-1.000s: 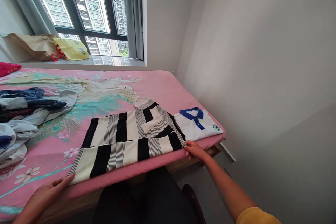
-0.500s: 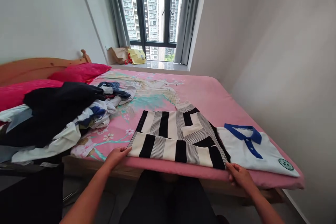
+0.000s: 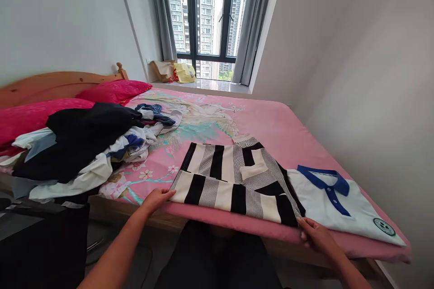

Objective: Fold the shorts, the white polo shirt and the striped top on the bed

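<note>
A striped shirt [image 3: 225,167] in black and cream lies partly folded near the bed's front edge, one side turned over toward the middle with a sleeve across it. My left hand [image 3: 158,199] pinches its near left corner. At the near right corner, my right hand [image 3: 313,231] grips the fabric between thumb and fingers. Just right of the striped shirt rests a folded white polo shirt [image 3: 320,201] with a blue collar and a round green badge.
A heap of clothes [image 3: 84,140] covers the bed's left side, beside red pillows [image 3: 115,91]. The pink bed sheet [image 3: 264,117] stretches back to a window sill with a yellow bag [image 3: 185,73]. A dark chair-like object [image 3: 44,244] stands at lower left.
The camera view has turned slightly to the left, shifting everything rightward. Both hands keep their hold on the striped shirt's near corners, and its folds look the same.
</note>
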A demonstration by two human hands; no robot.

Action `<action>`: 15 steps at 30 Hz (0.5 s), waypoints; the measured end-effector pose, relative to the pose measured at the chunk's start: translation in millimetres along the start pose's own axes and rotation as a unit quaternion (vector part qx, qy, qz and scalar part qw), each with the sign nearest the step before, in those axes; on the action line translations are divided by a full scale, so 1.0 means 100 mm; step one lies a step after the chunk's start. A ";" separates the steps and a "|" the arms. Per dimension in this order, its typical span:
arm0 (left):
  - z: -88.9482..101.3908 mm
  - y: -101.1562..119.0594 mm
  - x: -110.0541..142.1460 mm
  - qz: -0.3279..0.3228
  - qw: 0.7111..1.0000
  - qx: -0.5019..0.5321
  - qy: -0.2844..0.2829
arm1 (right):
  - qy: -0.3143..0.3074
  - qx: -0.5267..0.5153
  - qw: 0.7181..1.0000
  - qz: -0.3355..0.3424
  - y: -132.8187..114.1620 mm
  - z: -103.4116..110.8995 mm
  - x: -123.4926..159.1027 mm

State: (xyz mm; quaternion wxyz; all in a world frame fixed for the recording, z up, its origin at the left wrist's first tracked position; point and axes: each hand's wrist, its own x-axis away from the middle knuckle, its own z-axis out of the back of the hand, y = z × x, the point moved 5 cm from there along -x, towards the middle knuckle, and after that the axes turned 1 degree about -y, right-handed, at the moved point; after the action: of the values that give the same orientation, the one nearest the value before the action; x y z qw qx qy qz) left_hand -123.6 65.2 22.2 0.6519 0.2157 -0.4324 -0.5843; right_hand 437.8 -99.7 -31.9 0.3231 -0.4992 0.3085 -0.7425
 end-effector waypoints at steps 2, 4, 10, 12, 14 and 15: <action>0.01 0.02 0.05 -0.002 1.000 0.021 -0.020 | -0.035 -0.036 0.999 -0.005 0.03 -0.01 -0.02; 0.02 0.04 0.08 -0.006 0.999 0.032 -0.036 | -0.060 -0.052 0.997 -0.011 0.05 0.00 -0.04; 0.01 0.05 0.05 -0.002 0.999 -0.019 -0.037 | -0.072 0.021 0.997 -0.008 -0.02 -0.01 0.00; 0.02 0.01 0.03 0.011 0.998 -0.044 -0.038 | -0.067 0.039 0.997 0.000 -0.05 0.00 0.02; 0.04 -0.03 0.02 0.020 0.996 -0.070 -0.041 | -0.070 0.069 0.995 0.014 -0.08 0.02 0.04; 0.05 -0.04 0.01 0.021 0.995 -0.083 -0.041 | -0.066 0.090 0.994 0.017 -0.10 0.04 0.04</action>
State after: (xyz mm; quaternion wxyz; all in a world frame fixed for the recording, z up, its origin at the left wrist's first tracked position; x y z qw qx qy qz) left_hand -130.1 64.2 21.6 0.6614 0.1275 -0.4131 -0.6129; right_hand 439.1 -97.1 -20.8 0.3991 -0.5110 0.2270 -0.7266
